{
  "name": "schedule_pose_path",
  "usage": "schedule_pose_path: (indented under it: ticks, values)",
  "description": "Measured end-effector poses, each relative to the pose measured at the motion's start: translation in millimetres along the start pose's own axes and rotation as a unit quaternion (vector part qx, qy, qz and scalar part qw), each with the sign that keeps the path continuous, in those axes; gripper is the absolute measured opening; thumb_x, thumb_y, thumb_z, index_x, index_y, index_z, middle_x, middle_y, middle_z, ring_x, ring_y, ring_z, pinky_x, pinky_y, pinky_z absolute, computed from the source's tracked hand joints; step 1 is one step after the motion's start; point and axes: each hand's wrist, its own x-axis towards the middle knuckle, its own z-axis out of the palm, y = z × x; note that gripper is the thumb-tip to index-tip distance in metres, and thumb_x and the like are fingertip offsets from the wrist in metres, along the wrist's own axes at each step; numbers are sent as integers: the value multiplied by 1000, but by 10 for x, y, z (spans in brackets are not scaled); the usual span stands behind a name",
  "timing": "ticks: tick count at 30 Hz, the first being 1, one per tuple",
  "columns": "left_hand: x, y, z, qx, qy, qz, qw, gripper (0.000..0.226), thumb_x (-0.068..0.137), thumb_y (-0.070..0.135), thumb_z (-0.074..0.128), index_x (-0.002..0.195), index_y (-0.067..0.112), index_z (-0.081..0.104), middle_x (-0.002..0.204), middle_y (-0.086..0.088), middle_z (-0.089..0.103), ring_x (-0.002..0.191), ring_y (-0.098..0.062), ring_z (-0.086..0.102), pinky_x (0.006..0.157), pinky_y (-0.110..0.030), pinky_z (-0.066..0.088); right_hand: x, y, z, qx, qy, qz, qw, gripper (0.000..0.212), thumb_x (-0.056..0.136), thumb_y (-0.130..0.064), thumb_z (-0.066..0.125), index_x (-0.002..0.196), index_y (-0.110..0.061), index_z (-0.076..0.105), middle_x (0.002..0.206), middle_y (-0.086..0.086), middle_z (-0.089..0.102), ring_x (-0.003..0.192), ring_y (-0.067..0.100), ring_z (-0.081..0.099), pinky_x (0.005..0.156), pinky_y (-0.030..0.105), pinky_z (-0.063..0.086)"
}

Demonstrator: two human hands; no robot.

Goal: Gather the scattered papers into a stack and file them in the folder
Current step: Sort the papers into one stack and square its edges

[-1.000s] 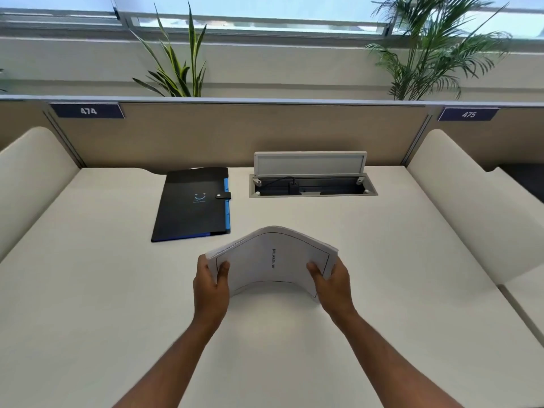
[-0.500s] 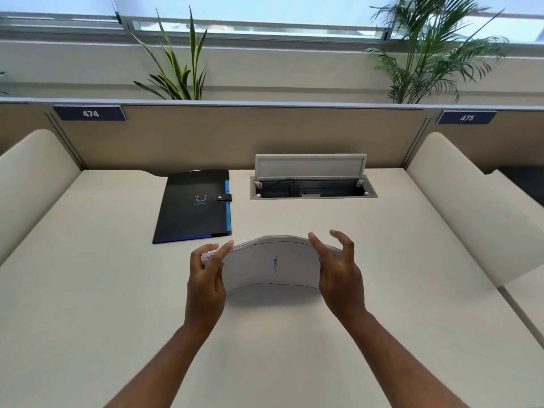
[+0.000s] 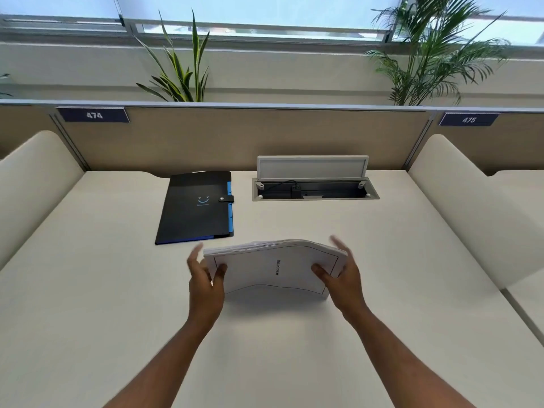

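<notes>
Left hand (image 3: pixel 204 285): you pinch the paper stack (image 3: pixel 276 265) at its left edge.
Right hand (image 3: pixel 341 278): you grasp its right edge.
Folder (image 3: pixel 194 207): closed, far-left of stack.

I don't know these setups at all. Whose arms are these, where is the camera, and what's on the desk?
No machine here: these are a person's bare arms, filmed by a camera worn on their head, looking forward and down. The left hand and right hand hold a bowed stack of papers by its two ends, thumbs on top, above the desk. Beyond it lies a closed black folder, and beside that an open cable hatch.
</notes>
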Motion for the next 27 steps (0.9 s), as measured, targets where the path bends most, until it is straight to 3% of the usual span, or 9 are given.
schedule_pose_path:
  ticks: [2, 3, 7, 10, 17, 20, 24, 25, 27]
  values:
    - [30, -5, 48, 32, -4, -28, 999, 34, 99, 16, 54, 133, 14, 49, 120, -6, 62, 112, -25, 60, 95, -38, 55, 38, 56, 31, 50, 0, 72, 996, 15, 85, -17, 84, 98, -21, 77, 97, -4, 80, 99, 29, 74, 75, 28, 57]
    - [40, 1, 65, 38, -4, -29, 999, 31, 100, 16, 51, 131, 11, 52, 120, -8, 62, 110, -24, 59, 95, -40, 55, 61, 61, 42, 65, 11, 85, 994, 7, 86, -16, 83, 91, -18, 78, 91, -1, 81, 94, 32, 74, 72, 30, 57]
    - [19, 23, 80, 32, -4, -13, 999, 28, 102, 16, 49, 130, 16, 51, 116, -1, 61, 105, -16, 58, 79, -13, 51, 107, 52, 15, 71, 43, 75, 994, 7, 88, -17, 81, 92, -20, 76, 90, -4, 81, 82, 13, 74, 74, 32, 57]
    - [-97, -65, 72, 30, -27, -28, 999, 26, 102, 17, 49, 128, 19, 51, 114, 4, 62, 107, -13, 59, 86, -18, 52, -21, 168, -1, 60, 28, 98, 993, 8, 91, -18, 78, 98, -19, 75, 95, 0, 80, 93, 22, 75, 81, 37, 59]
    - [-61, -74, 97, 75, -20, -53, 996, 37, 99, 20, 55, 134, 12, 49, 117, 1, 60, 103, -20, 59, 87, -31, 52, 44, 147, -18, 33, 36, 83, 995, 17, 91, -15, 77, 104, -24, 71, 104, 0, 77, 104, 30, 71, 85, 38, 59]
    - [23, 39, 175, 86, 2, -52, 995, 35, 100, 19, 53, 134, 11, 50, 115, 0, 60, 99, -22, 59, 89, -40, 54, 94, 87, -37, 18, 96, 76, 992, 55, 87, -19, 82, 134, -26, 53, 124, -1, 67, 120, 20, 62, 99, 39, 51]
    - [65, 147, 341, 24, 28, -108, 993, 38, 100, 18, 54, 137, 14, 48, 122, 0, 59, 105, -22, 58, 95, -46, 51, 99, 36, 50, 72, 144, 222, 962, 103, 78, -32, 90, 156, -27, 22, 151, 12, 44, 136, 30, 48, 110, 40, 41]
    - [57, 168, 386, 0, 32, -127, 991, 39, 100, 19, 54, 138, 15, 47, 125, -1, 60, 107, -24, 59, 95, -46, 51, 105, 21, 79, 129, 140, 267, 945, 105, 78, -30, 90, 157, -23, 23, 152, 13, 44, 134, 31, 50, 111, 45, 44]
    - [17, 194, 477, -45, 37, -150, 987, 38, 99, 20, 56, 136, 17, 48, 124, -3, 62, 107, -26, 61, 90, -43, 53, 109, -24, 121, 284, 95, 326, 897, 83, 82, -21, 87, 150, -13, 41, 141, 16, 59, 118, 33, 61, 96, 50, 57]
